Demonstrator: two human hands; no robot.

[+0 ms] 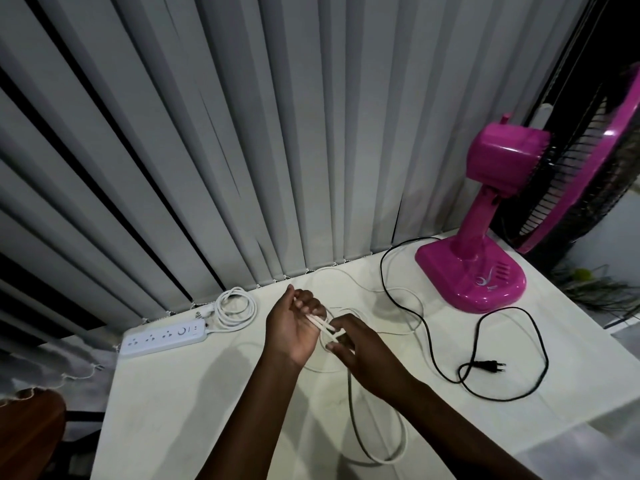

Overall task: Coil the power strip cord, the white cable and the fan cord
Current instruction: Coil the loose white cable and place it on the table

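My left hand grips strands of the white cable above the middle of the white table. My right hand pinches the same strands just beside it. A long loop of this cable hangs toward the near table edge. The white power strip lies at the back left with its cord coiled beside it. The pink fan stands at the back right. Its black cord trails loose across the table and ends in a plug.
Grey vertical blinds hang right behind the table. A wooden chair back shows at the lower left. The table's right edge drops off past the fan cord, with green plant stems beyond it.
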